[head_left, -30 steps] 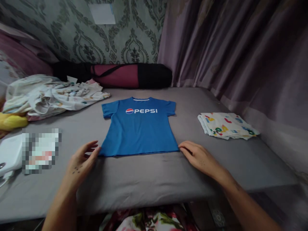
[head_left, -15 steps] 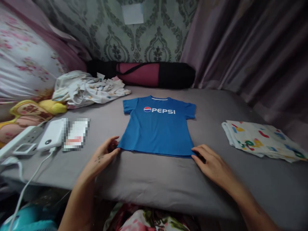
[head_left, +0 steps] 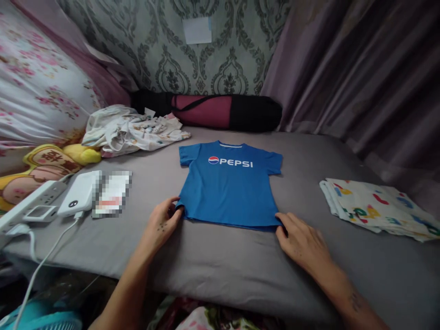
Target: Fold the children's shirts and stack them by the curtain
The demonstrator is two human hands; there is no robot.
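Note:
A blue T-shirt (head_left: 230, 192) with a white PEPSI print lies spread face up on the grey sheet (head_left: 227, 261), its collar away from me. My left hand (head_left: 163, 222) pinches the left corner of the hem between thumb and fingers, and the cloth bunches slightly there. At the opposite hem corner, my right hand (head_left: 300, 238) has its thumb and fingers closed on the edge of the shirt. Between the two hands the hem runs nearly straight, flat on the bed.
Folded patterned cloth (head_left: 378, 204) lies to the right. At left are a power strip (head_left: 43, 197), a white power bank (head_left: 80, 192) with a cable, a blurred packet (head_left: 113, 195) and yellow plush toys (head_left: 51, 160). Crumpled cloth (head_left: 134, 130) and a maroon-black bag (head_left: 206, 112) lie behind.
My left hand has moved a little inward and lifted the left hem corner into a small fold. The right hand stays at its corner. The whole view has shifted slightly.

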